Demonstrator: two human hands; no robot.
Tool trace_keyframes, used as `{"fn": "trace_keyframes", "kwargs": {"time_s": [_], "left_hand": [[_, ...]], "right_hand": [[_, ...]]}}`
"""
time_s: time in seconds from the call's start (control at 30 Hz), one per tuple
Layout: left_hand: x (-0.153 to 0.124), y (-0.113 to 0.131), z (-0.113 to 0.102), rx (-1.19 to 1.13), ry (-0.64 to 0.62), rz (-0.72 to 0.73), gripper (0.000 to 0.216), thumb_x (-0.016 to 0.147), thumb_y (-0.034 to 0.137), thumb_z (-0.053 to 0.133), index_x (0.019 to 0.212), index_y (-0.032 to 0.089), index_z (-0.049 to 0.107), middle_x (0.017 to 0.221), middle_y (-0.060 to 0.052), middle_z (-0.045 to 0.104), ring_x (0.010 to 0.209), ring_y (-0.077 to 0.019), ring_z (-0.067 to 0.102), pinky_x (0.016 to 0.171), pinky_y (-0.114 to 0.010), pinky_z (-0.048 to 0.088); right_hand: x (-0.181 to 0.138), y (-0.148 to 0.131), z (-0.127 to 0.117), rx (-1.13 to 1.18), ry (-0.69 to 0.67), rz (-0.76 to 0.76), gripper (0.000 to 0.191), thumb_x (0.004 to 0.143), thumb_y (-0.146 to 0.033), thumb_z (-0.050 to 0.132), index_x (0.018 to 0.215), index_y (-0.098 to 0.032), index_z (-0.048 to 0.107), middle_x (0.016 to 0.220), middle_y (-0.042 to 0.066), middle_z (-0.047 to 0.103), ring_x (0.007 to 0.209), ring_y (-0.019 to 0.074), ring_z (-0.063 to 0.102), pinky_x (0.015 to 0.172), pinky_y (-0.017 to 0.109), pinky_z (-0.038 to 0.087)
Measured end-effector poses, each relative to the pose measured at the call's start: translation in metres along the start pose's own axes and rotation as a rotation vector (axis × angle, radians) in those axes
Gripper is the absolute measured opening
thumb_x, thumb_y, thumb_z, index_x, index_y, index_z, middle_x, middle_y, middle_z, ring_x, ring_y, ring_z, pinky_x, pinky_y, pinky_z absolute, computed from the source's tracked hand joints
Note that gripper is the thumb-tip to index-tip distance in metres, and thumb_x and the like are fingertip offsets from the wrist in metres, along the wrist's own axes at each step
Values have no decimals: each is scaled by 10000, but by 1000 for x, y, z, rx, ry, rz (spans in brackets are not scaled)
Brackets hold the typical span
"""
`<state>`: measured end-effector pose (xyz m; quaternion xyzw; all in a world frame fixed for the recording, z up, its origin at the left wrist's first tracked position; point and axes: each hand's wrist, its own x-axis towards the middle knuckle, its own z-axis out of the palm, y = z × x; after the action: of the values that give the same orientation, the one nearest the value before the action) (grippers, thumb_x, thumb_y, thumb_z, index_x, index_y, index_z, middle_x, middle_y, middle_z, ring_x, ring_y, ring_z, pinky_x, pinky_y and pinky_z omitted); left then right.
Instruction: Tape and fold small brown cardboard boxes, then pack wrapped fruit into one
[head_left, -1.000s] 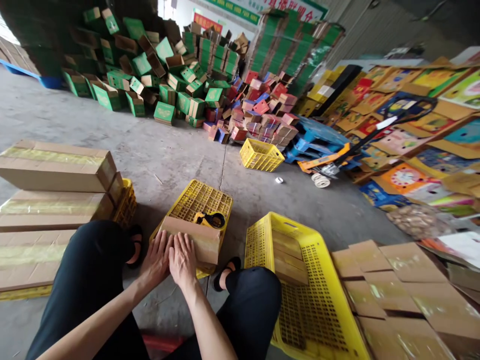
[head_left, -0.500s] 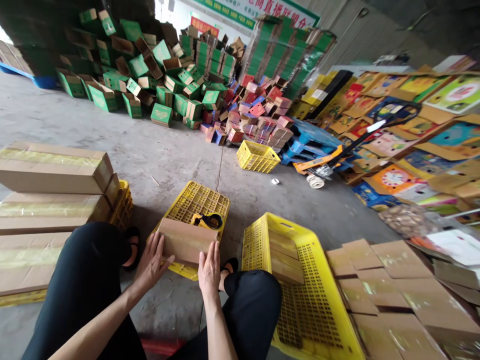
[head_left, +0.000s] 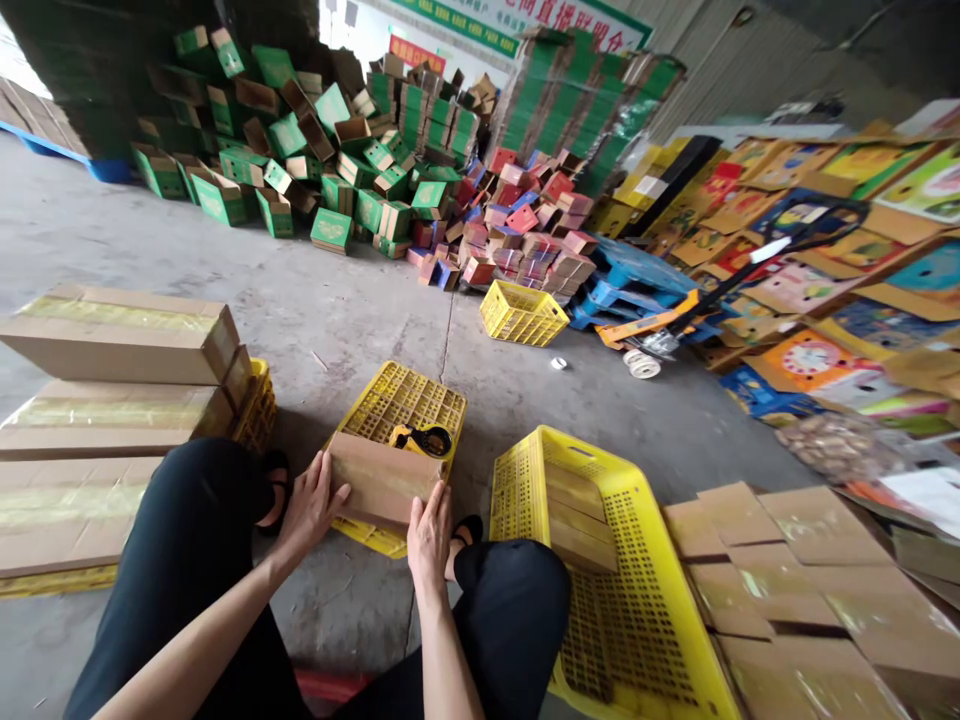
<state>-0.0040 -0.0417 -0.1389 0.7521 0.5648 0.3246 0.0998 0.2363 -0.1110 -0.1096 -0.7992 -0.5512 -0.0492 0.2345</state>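
A small brown cardboard box (head_left: 379,485) rests on an upturned yellow crate (head_left: 405,400) between my knees. My left hand (head_left: 311,507) clasps the box's left end, thumb on its front face. Pressed against the right end is my right hand (head_left: 429,533), fingers pointing up along the side. Behind the box, on the same crate, lies a yellow and black tape dispenser (head_left: 421,439).
An open yellow crate (head_left: 660,640) with cardboard pieces stands at my right, flat cartons (head_left: 787,580) beyond it. Taped long boxes (head_left: 112,340) are stacked at my left. Piles of green (head_left: 330,130) and red boxes (head_left: 517,220), another yellow crate (head_left: 521,310) and a pallet jack (head_left: 675,320) stand farther back.
My hands moved from lying together on the box's top to gripping its two ends, left and right. The box has tilted slightly.
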Motion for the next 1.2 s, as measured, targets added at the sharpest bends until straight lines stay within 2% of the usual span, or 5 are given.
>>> {"fn": "trace_keyframes", "kwargs": {"time_s": [0.13,0.4,0.73,0.97,1.2], "left_hand": [[3,9,-1,93,17,65,809,1081,629,309,1641,47,320,1670,-289,350,1526,-452,372,1159,-619,396],[15,33,0,135,-48,152,686,1091,524,343,1606,79,434,1635,-229,450,1569,-392,332,1220,-588,350],[13,34,1,199,-129,212,573,1046,335,443,1619,309,460,1711,-23,376,1619,-355,197,1271,-551,245],[15,36,-3,195,-141,206,573,1058,438,467,1613,295,471,1706,-42,382,1600,-370,246,1257,-554,259],[19,35,-8,126,-95,53,612,1088,570,371,1608,265,477,1696,-116,387,1562,-356,355,1235,-588,292]], "right_hand": [[3,-12,-3,-89,-52,-88,715,1115,-506,177,1600,-56,450,1635,257,433,1541,418,380,1218,682,300],[11,-50,3,-83,-162,-192,678,1110,-486,335,1569,-8,478,1634,272,417,1537,405,401,1233,574,361],[11,-94,8,81,-231,-326,521,1127,-322,327,1580,-129,497,1627,130,486,1540,312,418,1267,524,315],[11,-84,1,69,-217,-300,536,1128,-435,364,1589,-197,494,1606,128,515,1526,298,445,1254,530,325],[14,-32,-6,-39,-163,-132,598,1130,-482,298,1566,-142,526,1607,169,499,1520,351,447,1221,579,368]]}}
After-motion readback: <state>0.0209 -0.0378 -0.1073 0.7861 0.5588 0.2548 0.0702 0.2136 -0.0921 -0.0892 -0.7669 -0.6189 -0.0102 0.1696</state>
